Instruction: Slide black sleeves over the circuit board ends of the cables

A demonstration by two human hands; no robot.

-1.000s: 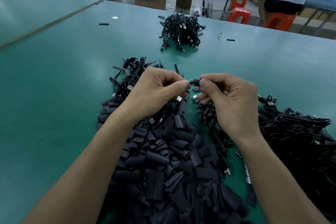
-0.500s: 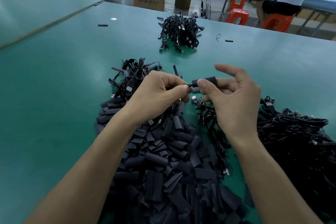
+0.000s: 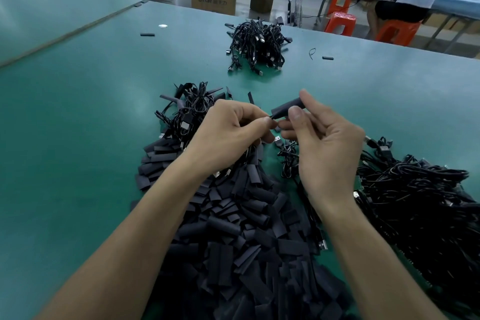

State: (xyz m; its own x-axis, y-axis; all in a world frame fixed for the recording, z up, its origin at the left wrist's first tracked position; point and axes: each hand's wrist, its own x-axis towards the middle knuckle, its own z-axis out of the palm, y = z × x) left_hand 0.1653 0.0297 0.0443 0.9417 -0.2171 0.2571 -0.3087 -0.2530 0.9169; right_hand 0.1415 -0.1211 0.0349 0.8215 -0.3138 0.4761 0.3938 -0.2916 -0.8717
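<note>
Fingers (image 3: 310, 101) of the right hand (image 3: 324, 143) pinch a short black tubular sleeve (image 3: 285, 108) above the green surface (image 3: 78, 138), its mouth facing the thin black cable end (image 3: 272, 117) pinched steady by the left hand (image 3: 226, 135), likely to align them for sliding

hands (image 3: 228, 138) 2 | held sleeve (image 3: 285, 108) 1 | held cable (image 3: 272, 117) 1 | cable piles (image 3: 257, 44) 3 | sleeve heap (image 3: 246, 241) 1
</note>
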